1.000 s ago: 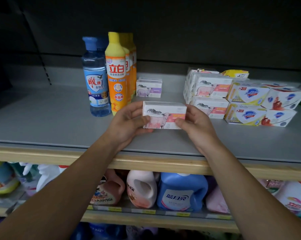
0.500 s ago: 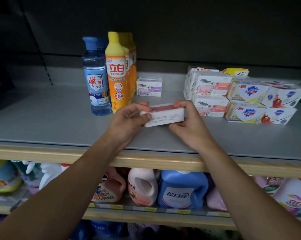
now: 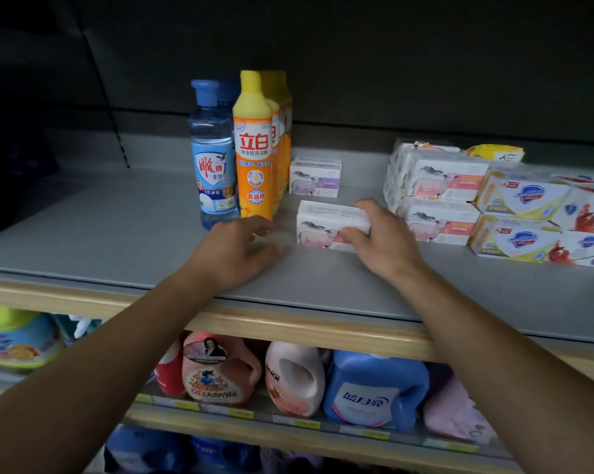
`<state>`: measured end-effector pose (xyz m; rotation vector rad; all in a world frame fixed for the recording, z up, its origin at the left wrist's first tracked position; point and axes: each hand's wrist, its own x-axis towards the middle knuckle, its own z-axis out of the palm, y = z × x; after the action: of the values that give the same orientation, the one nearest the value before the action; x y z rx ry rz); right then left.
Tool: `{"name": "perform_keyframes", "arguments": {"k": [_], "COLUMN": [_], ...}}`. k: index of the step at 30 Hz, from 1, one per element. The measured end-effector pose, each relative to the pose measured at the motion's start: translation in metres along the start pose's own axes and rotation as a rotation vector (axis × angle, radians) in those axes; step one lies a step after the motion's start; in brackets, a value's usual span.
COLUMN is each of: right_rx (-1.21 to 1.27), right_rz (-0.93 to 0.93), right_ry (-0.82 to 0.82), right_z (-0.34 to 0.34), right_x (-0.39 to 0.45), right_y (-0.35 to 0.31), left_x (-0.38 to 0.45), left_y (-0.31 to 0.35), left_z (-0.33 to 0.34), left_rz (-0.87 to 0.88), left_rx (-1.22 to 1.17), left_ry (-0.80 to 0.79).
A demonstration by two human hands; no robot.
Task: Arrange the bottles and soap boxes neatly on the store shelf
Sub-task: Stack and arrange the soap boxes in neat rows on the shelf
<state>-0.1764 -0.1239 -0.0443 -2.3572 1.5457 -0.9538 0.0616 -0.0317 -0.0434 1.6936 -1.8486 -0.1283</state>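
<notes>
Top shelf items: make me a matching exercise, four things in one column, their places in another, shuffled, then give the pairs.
Things
1. blue bottle
2. purple-label soap box
3. pink-label soap box
4. left hand

Places
A. gripped at its right end by the right hand
B. farthest left of the standing bottles
C. flat on the grey shelf, holding nothing
D. behind the gripped box, right of the orange bottles

Pairs: 1-B, 2-D, 3-A, 4-C

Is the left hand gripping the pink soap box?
No, the left hand lies open beside the pink soap box; only the right hand holds it.
</notes>
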Motion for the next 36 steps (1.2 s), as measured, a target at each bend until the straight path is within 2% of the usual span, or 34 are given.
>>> {"name": "perform_keyframes", "arguments": {"k": [3, 5, 8, 16, 22, 28, 36], "right_rx": [-0.096, -0.192, -0.284, -0.339, -0.362, -0.361, -0.342], "right_rz": [-0.063, -0.170, -0.222, -0.192, -0.215, -0.197, -0.172], "right_ry": [-0.014, -0.022, 0.024, -0.036, -0.030, -0.092, -0.078], "right_z": [0.005, 0.010, 0.021, 0.051, 0.070, 0.074, 0.069], "right_x": [0.010, 0.014, 0.026, 0.102, 0.143, 0.157, 0.152], "right_y": [0.002, 0.002, 0.000, 0.000, 0.006, 0.005, 0.008], "left_x": [-0.007, -0.008, -0.007, -0.001, 0.002, 0.004, 0.003], "left_y": [-0.012, -0.015, -0.017, -0.022, -0.023, -0.024, -0.025], "left_z": [0.000, 0.002, 0.005, 0.008, 0.009, 0.010, 0.010], "left_rz": [0.015, 0.053, 0.061, 0.047, 0.005, -0.005, -0.002], "left_rx": [0.154, 0.169, 0.190, 0.277, 0.258, 0.265, 0.268], "left_ry": [-0.048, -0.064, -0.073, -0.114, -0.116, -0.138, -0.134]}}
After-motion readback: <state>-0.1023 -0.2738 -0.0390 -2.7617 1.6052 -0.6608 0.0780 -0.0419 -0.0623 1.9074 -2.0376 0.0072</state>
